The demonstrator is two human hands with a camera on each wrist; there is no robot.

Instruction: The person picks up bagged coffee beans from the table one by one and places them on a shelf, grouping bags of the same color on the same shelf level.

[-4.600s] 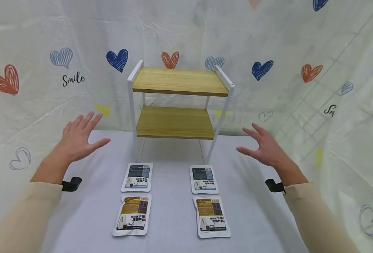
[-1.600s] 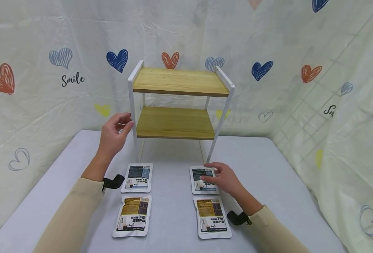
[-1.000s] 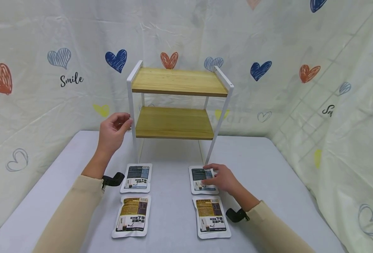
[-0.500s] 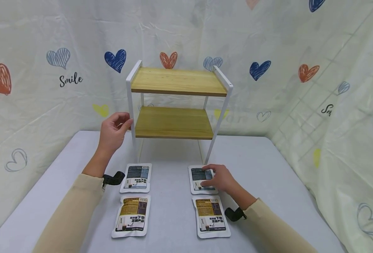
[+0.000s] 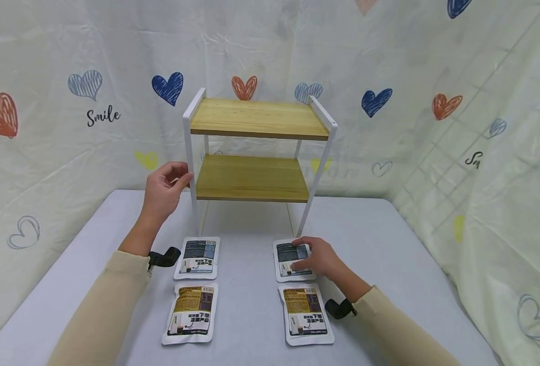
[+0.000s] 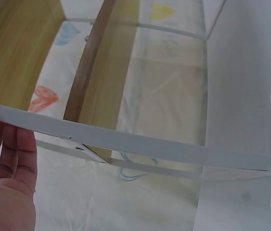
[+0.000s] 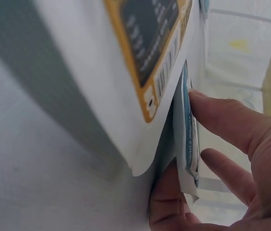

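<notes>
A two-tier shelf rack (image 5: 258,118) with wooden boards and white metal sides stands at the back of the table. My left hand (image 5: 161,192) holds its left front post (image 6: 126,138) between thumb and curled fingers, beside the lower board. My right hand (image 5: 319,260) grips the blue-labelled pouch (image 5: 285,256) at the right, by its right edge. In the right wrist view the thumb lies on top of that pouch (image 7: 183,139) and a finger curls beneath its raised edge. The hand covers part of the label.
Another blue-labelled pouch (image 5: 198,258) lies at the left. Two brown-labelled pouches, one left (image 5: 190,312) and one right (image 5: 307,315), lie nearer on the white table (image 5: 247,305). A heart-printed curtain (image 5: 261,46) hangs close behind the rack and at both sides.
From spread in the air, my left hand has moved right to the rack's post, and my right hand left and down onto the pouch. Over the last second both stay almost still.
</notes>
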